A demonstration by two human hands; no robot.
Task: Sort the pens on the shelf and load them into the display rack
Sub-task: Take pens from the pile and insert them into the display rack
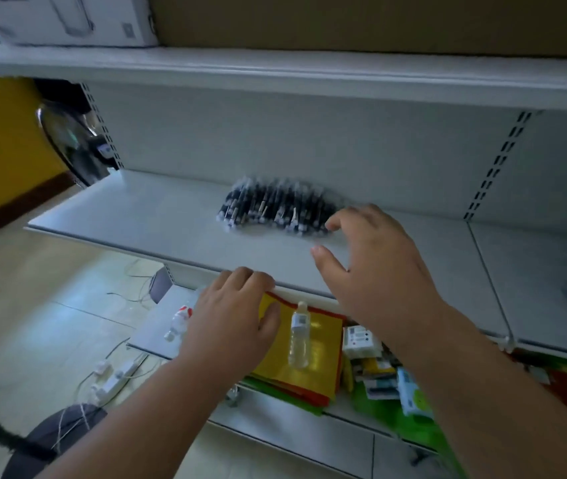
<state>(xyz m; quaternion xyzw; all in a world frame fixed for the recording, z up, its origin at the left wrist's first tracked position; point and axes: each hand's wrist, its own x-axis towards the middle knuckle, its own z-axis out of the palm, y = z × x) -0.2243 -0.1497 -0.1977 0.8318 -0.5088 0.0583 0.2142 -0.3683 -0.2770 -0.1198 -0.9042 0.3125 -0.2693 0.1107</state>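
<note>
Nothing is sorted yet: the pens [275, 209] lie heaped on the shelf [137, 216] at twelve o'clock, my right hand [375, 267] spread and empty beside them, my left hand [230, 319] loose at six, no rack visible.

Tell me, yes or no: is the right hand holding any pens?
No: the right hand hovers open beside the pens, which lie on the shelf.

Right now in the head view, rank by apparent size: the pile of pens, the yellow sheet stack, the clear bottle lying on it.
1. pile of pens
2. yellow sheet stack, similar in size, partly hidden by the left hand, so unsure
3. clear bottle, clearly smallest
</note>
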